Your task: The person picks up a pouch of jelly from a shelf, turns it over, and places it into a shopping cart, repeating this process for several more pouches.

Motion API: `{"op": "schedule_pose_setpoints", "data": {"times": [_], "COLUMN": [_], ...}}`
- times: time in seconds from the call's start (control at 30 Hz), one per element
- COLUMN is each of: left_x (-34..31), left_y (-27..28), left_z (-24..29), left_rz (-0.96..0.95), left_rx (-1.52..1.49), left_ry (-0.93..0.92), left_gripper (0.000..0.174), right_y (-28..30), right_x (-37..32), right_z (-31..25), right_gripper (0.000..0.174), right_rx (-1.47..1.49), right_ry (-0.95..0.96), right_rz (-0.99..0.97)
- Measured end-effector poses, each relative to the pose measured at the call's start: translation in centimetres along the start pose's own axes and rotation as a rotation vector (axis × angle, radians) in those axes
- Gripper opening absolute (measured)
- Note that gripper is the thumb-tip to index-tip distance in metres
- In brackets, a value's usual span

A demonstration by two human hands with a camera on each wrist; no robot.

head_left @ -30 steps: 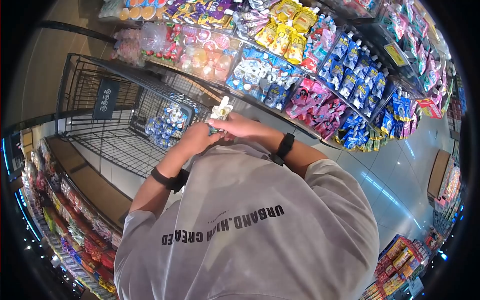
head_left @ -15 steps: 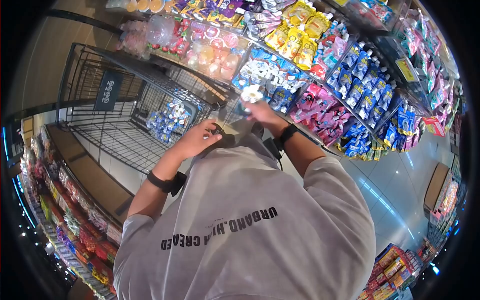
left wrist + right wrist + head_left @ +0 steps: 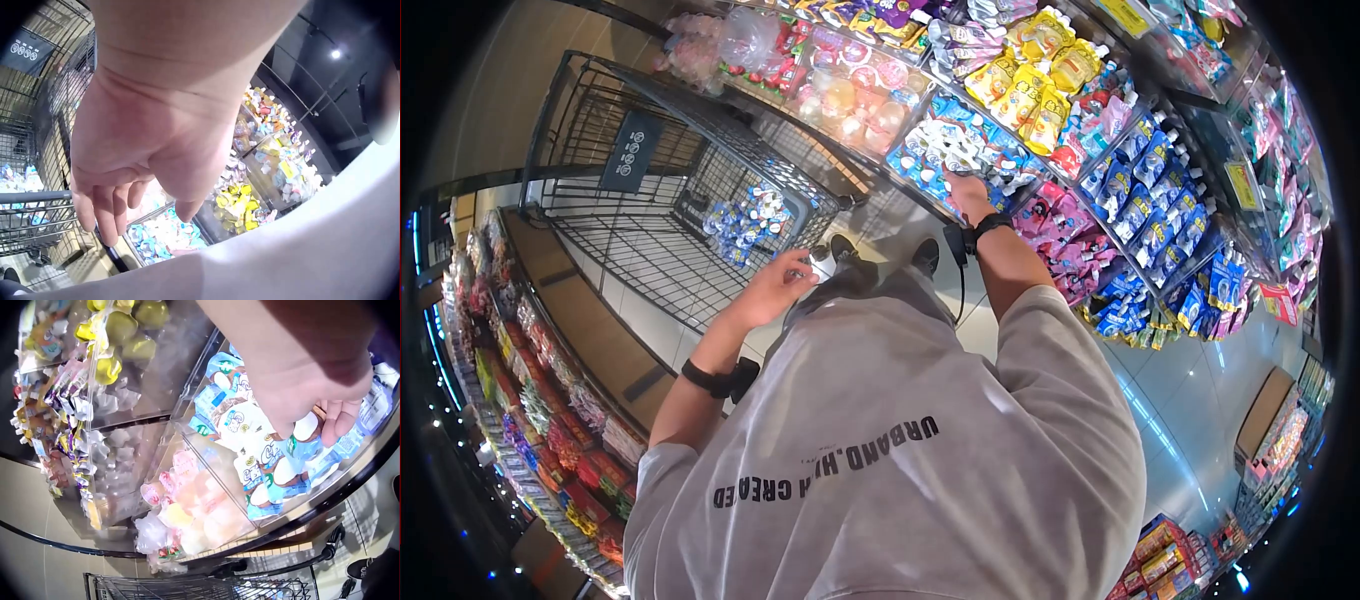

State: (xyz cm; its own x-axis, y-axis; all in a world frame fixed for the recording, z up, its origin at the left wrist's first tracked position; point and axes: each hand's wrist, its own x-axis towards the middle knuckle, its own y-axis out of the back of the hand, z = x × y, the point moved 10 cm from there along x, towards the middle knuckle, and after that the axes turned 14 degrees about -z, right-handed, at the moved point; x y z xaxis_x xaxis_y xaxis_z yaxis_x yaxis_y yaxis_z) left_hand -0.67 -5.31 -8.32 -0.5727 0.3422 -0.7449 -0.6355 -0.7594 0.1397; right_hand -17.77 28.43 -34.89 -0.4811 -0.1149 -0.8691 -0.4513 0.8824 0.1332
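Observation:
My right hand (image 3: 968,196) is down among blue-and-white spouted pouches (image 3: 940,140) in a shelf bin. In the right wrist view, its thumb and curled fingers grip a pouch with a white-and-brown coconut picture (image 3: 306,428); the palm hides part of it. More such pouches (image 3: 265,469) lie around the hand. My left hand (image 3: 780,285) hangs near the cart's corner, fingers loosely bent, holding nothing. The left wrist view shows that hand (image 3: 144,144) from the palm side, with the shelf bins behind it.
A black wire shopping cart (image 3: 635,235) stands at the left, with blue-and-white pouches (image 3: 745,222) inside. Neighbouring bins hold yellow pouches (image 3: 1040,75), pink packs (image 3: 1060,235) and clear round jelly cups (image 3: 855,105). Another shelf of snacks (image 3: 550,400) runs along the lower left.
My hands have parted. The right one has carried a white-topped item forward and right from in front of the body into the pouch bin. The left has drawn back slightly, fingers loosened.

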Motion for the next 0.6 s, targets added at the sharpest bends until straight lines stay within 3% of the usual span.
{"op": "schedule_pose_setpoints", "data": {"times": [0.07, 0.13, 0.17, 0.2, 0.27, 0.3, 0.4, 0.43, 0.57, 0.6], "left_x": [0.1, 0.0, 0.0, 0.1, 0.0, 0.0, -0.2, -0.4, -1.1, -1.5], "left_y": [0.0, 0.0, 0.0, 0.0, 0.1, 0.2, 0.5, 0.7, 2.1, 2.5], "left_z": [-0.6, -1.1, -1.3, -1.5, -1.8, -1.8, -1.8, -1.7, -2.8, -3.2], "left_rz": [0.005, 0.012, 0.016, 0.017, 0.027, 0.028, 0.028, 0.054, 0.158, 0.219], "left_rx": [0.002, -0.007, -0.014, -0.014, -0.018, -0.019, -0.017, -0.027, 0.122, 0.038], "left_ry": [-0.019, -0.03, -0.047, -0.047, -0.048, -0.05, -0.041, -0.047, -0.045, -0.088], "left_gripper": [0.056, 0.055, 0.054, 0.054, 0.054, 0.054, 0.053, 0.051, 0.044, 0.045], "right_y": [-0.4, 2.6, 2.1, 2.1, 1.2, -0.2, -3.4, -4.1, -4.7, -4.6], "right_x": [0.8, -0.2, 0.6, -2.3, -10.9, -11.2, -10.9, -9.1, -7.4, -6.8], "right_z": [0.1, -0.8, 0.0, -1.2, -6.2, -7.1, -7.6, -6.5, -4.9, -4.7], "right_gripper": [0.072, 0.072, 0.079, 0.079, 0.086, 0.08, 0.087, 0.093, 0.096, 0.098], "right_rx": [-0.021, -0.381, -0.282, -0.282, -0.373, -0.624, -0.857, -0.82, -0.887, -0.899], "right_ry": [0.035, 0.083, 0.101, 0.101, 0.183, 0.342, 0.498, 0.469, 0.452, 0.446], "right_rz": [-0.004, 0.634, 0.506, 0.506, 0.624, 0.853, 0.797, 0.634, 0.556, 0.544]}}
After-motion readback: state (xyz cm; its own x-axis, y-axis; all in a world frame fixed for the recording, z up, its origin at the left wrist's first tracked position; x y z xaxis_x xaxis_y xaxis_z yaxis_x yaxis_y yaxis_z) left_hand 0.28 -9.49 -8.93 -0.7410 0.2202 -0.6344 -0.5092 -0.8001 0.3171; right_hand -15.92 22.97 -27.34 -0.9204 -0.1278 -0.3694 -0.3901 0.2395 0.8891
